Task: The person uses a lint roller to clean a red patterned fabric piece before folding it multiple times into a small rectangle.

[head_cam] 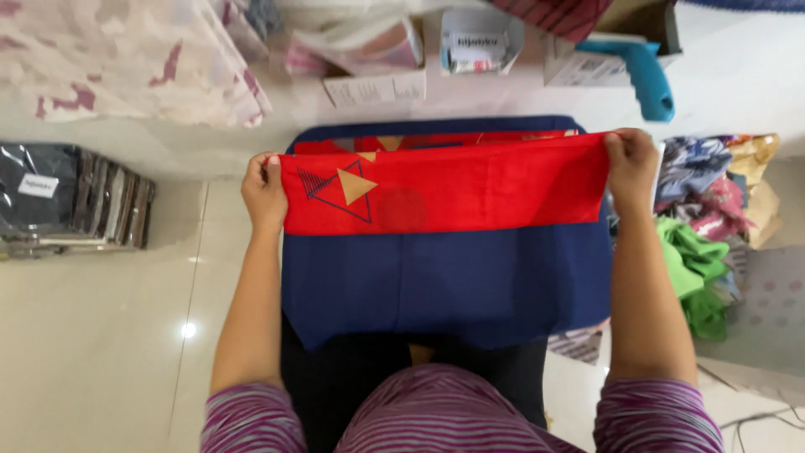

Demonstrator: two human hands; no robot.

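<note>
Head view looks straight down on a red and navy cloth [444, 243] stretched flat between two bare hands. The left hand [265, 191] pinches the cloth's upper left corner, fingers closed on the red edge with the thumb on top; the right hand [631, 168] grips the upper right corner the same way, closed tight on the fabric. Between the two grips the red band runs taut and level, and just inward of the left grip sits a printed triangle motif [344, 190] in navy and tan. Below the grips the navy part hangs down over the person's lap, its lower edge loose. Behind the held edge more of the same cloth lies on a dark surface, already doubled, so this looks like a fold partway made, the top edge lifted and squared.

The next move seems to call for both hands travelling together, keeping the edge straight so the corners meet the layer beneath without skewing.

Outward of the right grip lies a heap of mixed clothes [713, 235], green among them. Outward of the left grip stands a stack of packed dark garments [71, 201] on the pale floor [101, 335].
</note>
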